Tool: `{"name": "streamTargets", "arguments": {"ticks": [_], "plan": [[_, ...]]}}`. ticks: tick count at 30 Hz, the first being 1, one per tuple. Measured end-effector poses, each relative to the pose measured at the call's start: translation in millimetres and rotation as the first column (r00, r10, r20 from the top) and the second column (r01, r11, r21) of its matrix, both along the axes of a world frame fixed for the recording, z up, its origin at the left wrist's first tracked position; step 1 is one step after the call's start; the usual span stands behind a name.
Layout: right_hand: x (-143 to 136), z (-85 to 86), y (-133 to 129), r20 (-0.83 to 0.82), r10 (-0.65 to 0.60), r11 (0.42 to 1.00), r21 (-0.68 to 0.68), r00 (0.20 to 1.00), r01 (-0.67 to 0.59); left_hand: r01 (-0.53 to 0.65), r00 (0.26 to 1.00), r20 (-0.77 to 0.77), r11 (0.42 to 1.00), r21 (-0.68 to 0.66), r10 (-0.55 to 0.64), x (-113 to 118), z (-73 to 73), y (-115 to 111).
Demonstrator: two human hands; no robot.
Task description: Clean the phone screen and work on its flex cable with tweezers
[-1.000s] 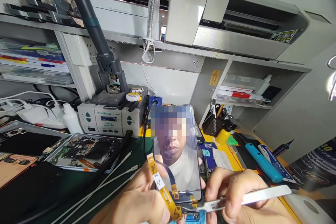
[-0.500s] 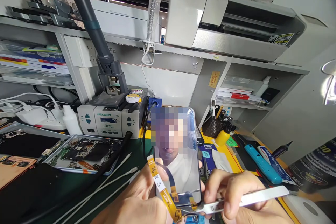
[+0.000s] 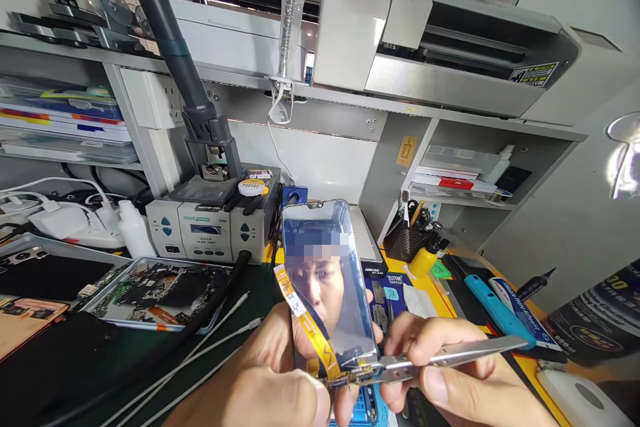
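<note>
A glossy, mirror-like phone screen stands tilted up in front of me, a person's reflection on it. My left hand is closed on its lower left edge, with thumb and fingertips near the bottom. An orange-yellow flex cable with a white, hand-marked label slants across the screen's lower left. Held closed in my right hand are metal tweezers, their tips at the small connector area along the screen's bottom edge. Whether the tips grip anything is too small to tell. Below shows part of a blue phone frame.
At the left, a tray of circuit boards lies beside white cables. Behind it stands a grey soldering station. A mesh pen holder, yellow bottle and blue-handled tool are at the right.
The screen has turned and shifted slightly left, changing its reflection. The flex cable's lower end has moved up and left. The tweezers have rotated, and their tips now sit higher at the screen's bottom edge.
</note>
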State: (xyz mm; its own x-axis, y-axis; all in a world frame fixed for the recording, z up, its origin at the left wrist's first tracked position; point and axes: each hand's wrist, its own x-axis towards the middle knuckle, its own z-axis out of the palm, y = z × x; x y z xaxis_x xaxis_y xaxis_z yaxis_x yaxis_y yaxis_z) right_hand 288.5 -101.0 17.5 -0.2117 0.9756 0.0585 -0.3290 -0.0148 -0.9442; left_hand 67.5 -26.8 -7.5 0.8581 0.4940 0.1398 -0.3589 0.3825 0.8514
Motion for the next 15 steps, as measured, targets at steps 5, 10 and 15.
{"name": "streamTargets", "arguments": {"ticks": [5, 10, 15], "plan": [[1.6, -1.6, 2.5, -0.076, -0.06, 0.993, -0.106, 0.995, 0.052, -0.128, 0.981, -0.158, 0.99, -0.067, 0.116, 4.7, 10.2, -0.7], [5.0, -3.6, 3.6, -0.117, -0.14, 0.974, -0.192, 0.983, 0.116, -0.193, 0.97, -0.177, 0.97, -0.144, 0.167, 7.9, 12.1, -0.3], [5.5, -10.7, 2.1, -0.032, -0.243, 0.958, -0.165, 0.969, 0.235, -0.187, 0.977, -0.136, 0.966, -0.177, 0.164, 10.5, 12.8, 0.5]]}}
